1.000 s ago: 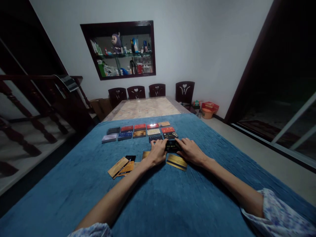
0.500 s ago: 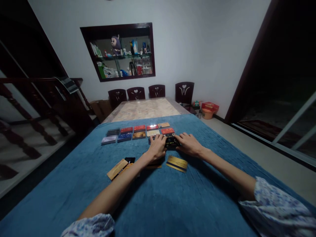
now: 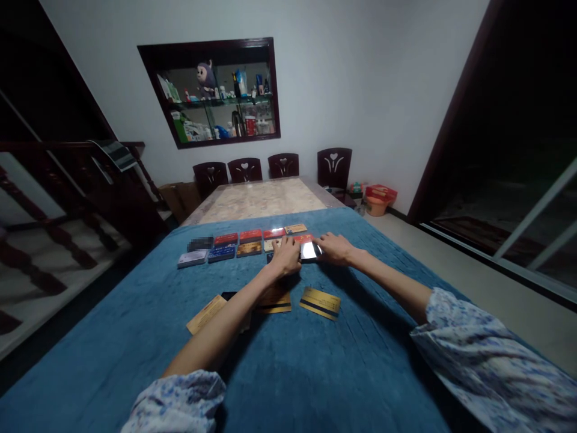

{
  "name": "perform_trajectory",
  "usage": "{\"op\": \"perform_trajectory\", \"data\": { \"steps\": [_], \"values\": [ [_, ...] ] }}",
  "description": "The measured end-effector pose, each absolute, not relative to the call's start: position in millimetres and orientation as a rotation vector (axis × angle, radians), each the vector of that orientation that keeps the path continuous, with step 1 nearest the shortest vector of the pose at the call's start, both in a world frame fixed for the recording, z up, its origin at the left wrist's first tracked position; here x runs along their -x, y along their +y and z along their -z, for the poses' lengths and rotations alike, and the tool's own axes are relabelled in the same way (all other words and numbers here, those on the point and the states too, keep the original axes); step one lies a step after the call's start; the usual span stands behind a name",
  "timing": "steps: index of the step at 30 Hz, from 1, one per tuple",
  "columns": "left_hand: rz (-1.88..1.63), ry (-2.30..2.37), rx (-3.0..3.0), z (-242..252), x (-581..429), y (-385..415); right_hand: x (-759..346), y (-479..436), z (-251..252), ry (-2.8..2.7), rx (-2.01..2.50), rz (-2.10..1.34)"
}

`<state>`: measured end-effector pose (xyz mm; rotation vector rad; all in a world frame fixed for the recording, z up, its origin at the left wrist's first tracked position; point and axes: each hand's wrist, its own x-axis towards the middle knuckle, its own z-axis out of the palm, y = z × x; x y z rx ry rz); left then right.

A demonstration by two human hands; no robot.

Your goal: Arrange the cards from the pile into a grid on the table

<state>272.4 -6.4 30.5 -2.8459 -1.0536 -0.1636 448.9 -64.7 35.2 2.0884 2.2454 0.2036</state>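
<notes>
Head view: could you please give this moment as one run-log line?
left hand: at left end of dark card stack; right hand: at its right end; rightmost gold card: lying apart, nearer the camera; beneath: blue cloth

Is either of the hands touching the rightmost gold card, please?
No, the rightmost gold card lies apart on the blue cloth, with cloth showing between it and both the left hand and the right hand.
</notes>
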Motion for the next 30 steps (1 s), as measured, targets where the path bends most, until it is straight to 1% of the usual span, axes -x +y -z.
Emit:
{"op": "perform_trajectory", "data": {
  "steps": [10, 22, 30],
  "values": [
    [0.008, -1.125, 2.851, -34, -283, 2, -453, -48, -45, 2.157, -2.053, -0.036],
    [-0.035, -1.139, 2.872, -29, -286, 10, -468, -30, -32, 2.237, -2.023, 0.115],
    [-0.057, -1.157, 2.876, -28, -288, 14, -469, -25, -36, 2.283, -1.995, 0.155]
  ]
}}
